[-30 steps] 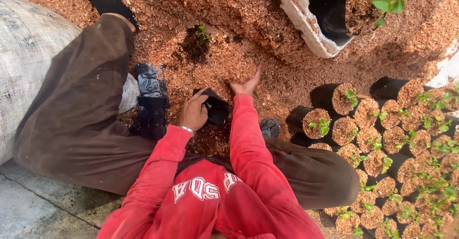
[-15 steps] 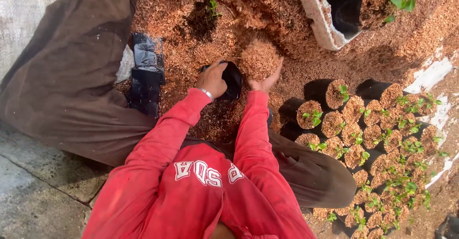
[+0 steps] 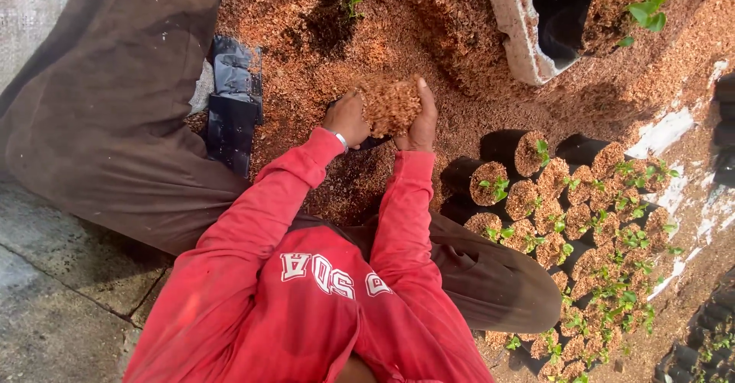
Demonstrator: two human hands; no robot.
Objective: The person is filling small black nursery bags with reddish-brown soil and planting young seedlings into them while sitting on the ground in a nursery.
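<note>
Coir-like reddish-brown potting mix, one heaped scoop (image 3: 389,103): carried between both hands above the loose heap of the same mix (image 3: 429,23) that covers the ground at centre.

Left hand (image 3: 348,119): cupped against the left side of the scoop, fingers curled under it; a pale band at the wrist. A small black bag (image 3: 373,143) shows just below this hand; whether the hand grips it cannot be told.

Right hand (image 3: 422,119): flat and upright, palm pressed against the right side of the scoop, fingers together.

Sleeves: red, long, both reaching up from a red top with white lettering at near centre. Brown trouser legs (image 3: 99,122) spread left and right.

Empty black bags (image 3: 232,103): flat stack on the mix, left of the hands, beside the left leg.

Filled black bags with green seedlings (image 3: 566,222): packed rows at right, near to far.

White trough (image 3: 517,27): far right, tilted, holding dark bags and a leafy plant (image 3: 647,11).

Lone seedling (image 3: 352,1): far centre, in a hollow in the heap.
</note>
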